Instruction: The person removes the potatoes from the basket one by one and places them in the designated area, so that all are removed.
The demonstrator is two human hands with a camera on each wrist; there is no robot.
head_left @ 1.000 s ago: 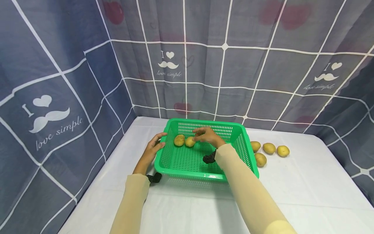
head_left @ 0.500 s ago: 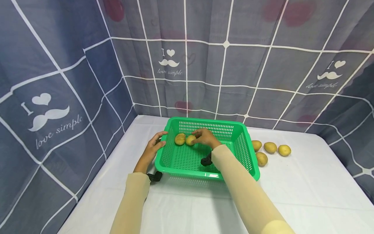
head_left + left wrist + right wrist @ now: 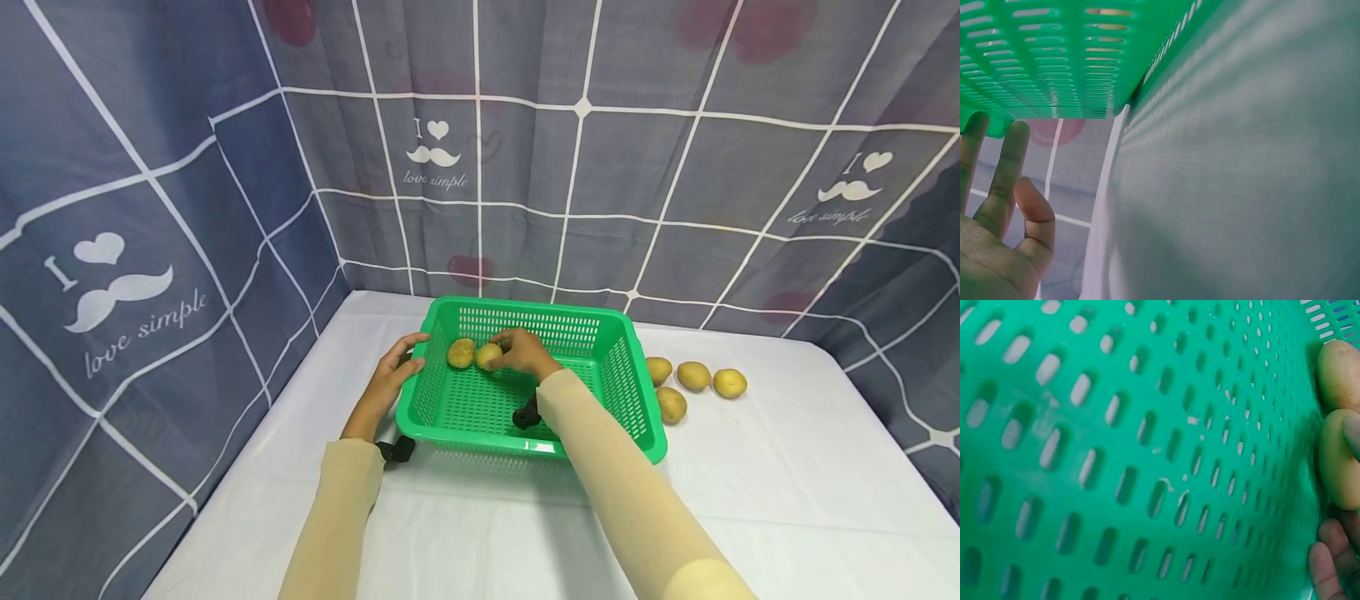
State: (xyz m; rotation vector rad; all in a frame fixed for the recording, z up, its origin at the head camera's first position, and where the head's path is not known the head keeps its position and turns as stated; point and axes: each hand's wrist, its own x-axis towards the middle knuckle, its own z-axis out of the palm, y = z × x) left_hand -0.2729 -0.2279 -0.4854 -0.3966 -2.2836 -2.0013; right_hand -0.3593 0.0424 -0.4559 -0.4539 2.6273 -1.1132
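Observation:
A green plastic basket (image 3: 480, 442) with slotted walls stands on the white-covered table. Inside, near its back left corner, two yellow-brown potatoes lie side by side. My right hand (image 3: 527, 353) reaches in and holds the right-hand potato (image 3: 489, 357) between thumb and fingers. Just left of it lies the other potato (image 3: 461, 353). In the right wrist view the held potato (image 3: 1337, 465) touches its neighbour (image 3: 1340, 375). My left hand (image 3: 388, 385) rests against the basket's left rim; the left wrist view shows its fingers (image 3: 1007, 162) mostly straight beside the wall.
Several more potatoes (image 3: 693, 376) lie on the table (image 3: 795, 475), right of the basket. A grey-blue checked curtain (image 3: 525, 175) hangs behind the table and along its left side. Black wrist cameras (image 3: 403, 448) sit at both wrists.
My right hand has moved slightly left and closed in on the right-hand potato inside the basket. The left hand stays at the rim, and the view has tilted a little.

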